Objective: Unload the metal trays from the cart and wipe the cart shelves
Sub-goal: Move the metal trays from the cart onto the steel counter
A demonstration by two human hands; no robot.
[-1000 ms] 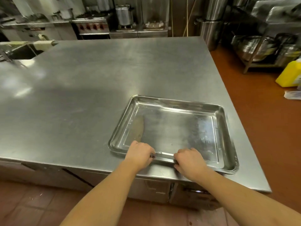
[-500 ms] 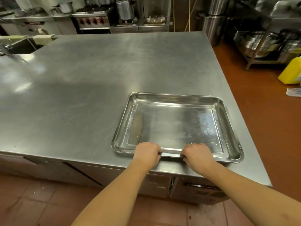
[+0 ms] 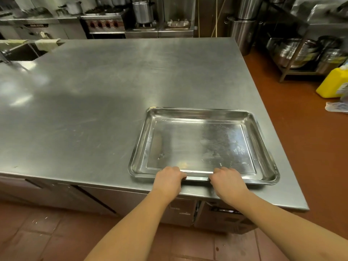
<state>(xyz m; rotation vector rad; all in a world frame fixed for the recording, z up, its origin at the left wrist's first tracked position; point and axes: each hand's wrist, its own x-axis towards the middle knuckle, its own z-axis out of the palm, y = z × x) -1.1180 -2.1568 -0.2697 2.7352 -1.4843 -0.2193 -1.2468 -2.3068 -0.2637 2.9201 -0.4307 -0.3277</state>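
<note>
A shallow rectangular metal tray [image 3: 202,146] lies flat on the steel worktop [image 3: 105,95], near its front right corner. My left hand [image 3: 168,180] grips the tray's near rim left of its middle, fingers curled over the edge. My right hand [image 3: 228,180] grips the same rim a little to the right. The tray holds nothing but a few water drops and smears. No cart is in view.
A sink [image 3: 20,51] with cloths over its edge sits at the worktop's far left. Stoves and a pot [image 3: 142,11] stand behind. To the right, a rack of metal bowls [image 3: 299,53], a tall steel pot [image 3: 243,32] and a yellow jug [image 3: 332,82] on the red floor.
The tray has slid a little farther onto the worktop and turned squarer to its edge. Both hands keep their hold on the near rim.
</note>
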